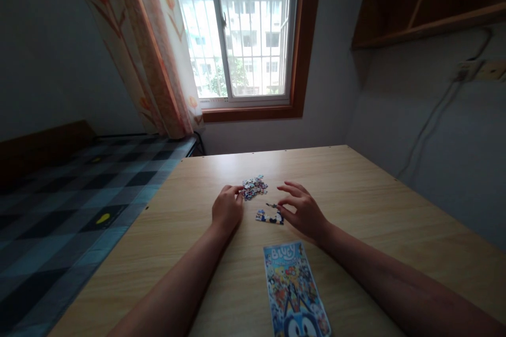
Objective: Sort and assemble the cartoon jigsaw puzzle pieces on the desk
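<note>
A small heap of loose jigsaw puzzle pieces point(255, 188) lies on the wooden table. My left hand point(228, 207) rests at its left edge, fingers bent and slightly apart, fingertips touching the outer pieces. Between the thumb and index finger of my right hand point(301, 207) is a dark puzzle piece point(271, 205), the other fingers spread. Just below that piece lies a joined strip of puzzle point(269, 218), blue, white and black, with its left end rising higher. Nearer to me is a colourful picture sheet point(294, 289) marked "Bluey", its lower end cut off by the frame.
The light wood table point(367, 210) narrows towards the window point(253, 37). Left of it stands a bed with a checked cover point(90, 200), beside a floral curtain point(154, 47). A wall shelf point(430, 23) and a hanging cable point(429, 121) are on the right.
</note>
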### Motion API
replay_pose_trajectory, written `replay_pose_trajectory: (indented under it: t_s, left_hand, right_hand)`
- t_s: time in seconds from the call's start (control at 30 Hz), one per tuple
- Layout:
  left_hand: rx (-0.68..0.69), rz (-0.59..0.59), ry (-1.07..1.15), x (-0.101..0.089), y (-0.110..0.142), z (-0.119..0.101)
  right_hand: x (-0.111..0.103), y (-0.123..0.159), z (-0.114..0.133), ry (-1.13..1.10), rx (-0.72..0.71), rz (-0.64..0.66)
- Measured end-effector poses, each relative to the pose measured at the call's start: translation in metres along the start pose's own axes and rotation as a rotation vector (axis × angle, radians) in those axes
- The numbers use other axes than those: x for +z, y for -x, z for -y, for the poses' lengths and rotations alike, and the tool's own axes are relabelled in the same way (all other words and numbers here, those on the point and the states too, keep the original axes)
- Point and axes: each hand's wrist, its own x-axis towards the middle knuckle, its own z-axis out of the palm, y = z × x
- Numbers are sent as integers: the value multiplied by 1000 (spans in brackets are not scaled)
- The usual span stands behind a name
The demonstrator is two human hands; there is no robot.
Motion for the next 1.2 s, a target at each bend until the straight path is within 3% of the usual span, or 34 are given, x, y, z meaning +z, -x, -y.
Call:
replay_pose_trajectory:
  t_s: [0.13, 0.27, 0.4, 0.8, 0.97, 1.2]
  left_hand:
    - [159, 14, 89, 1, 10, -7]
    - [372, 117, 160, 3, 25, -20]
    - [455, 161, 195, 3, 33, -28]
    - [384, 152, 204, 3, 29, -25]
    - [260, 55, 191, 3, 17, -14]
    - [52, 7, 246, 0, -3, 8]
  right_hand:
    - [-1, 0, 0, -9, 1, -13]
    - [-2, -1, 1, -37, -3, -21]
    - [-4, -2, 2, -64, -12, -36]
    - [-1, -1, 0, -93, -9, -19]
    - [-2, 0, -2, -92, 11, -20]
    - [1, 0, -5, -115, 136, -24]
